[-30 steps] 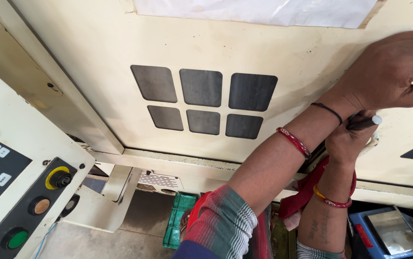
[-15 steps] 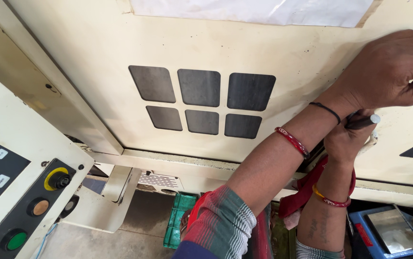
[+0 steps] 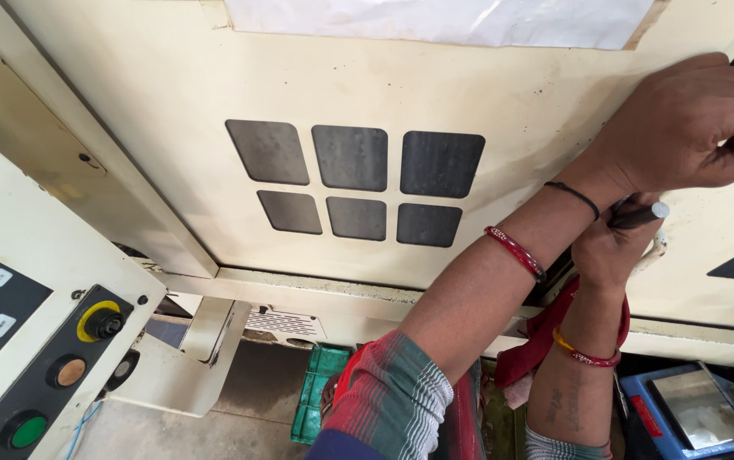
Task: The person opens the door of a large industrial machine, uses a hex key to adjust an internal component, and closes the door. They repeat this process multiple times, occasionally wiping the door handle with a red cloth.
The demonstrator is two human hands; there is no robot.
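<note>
Control panel (image 3: 17, 358) lies left of the door (image 3: 367, 94); crate (image 3: 316, 405) below (perhaps floor-level).

I noted a cream machine panel (image 3: 171, 77) filling most of my view, scuffed and speckled with dark marks. It carried 6 dark rounded windows (image 3: 354, 183) in 2 rows of 3. A white sheet (image 3: 435, 17) was fixed at its top edge. At lower left stood a control console (image 3: 26, 281) with keys and round buttons. Below lay a grey concrete floor (image 3: 239, 409), a green crate (image 3: 316, 400) and a blue bin (image 3: 665, 426). Lighting was even.
</note>
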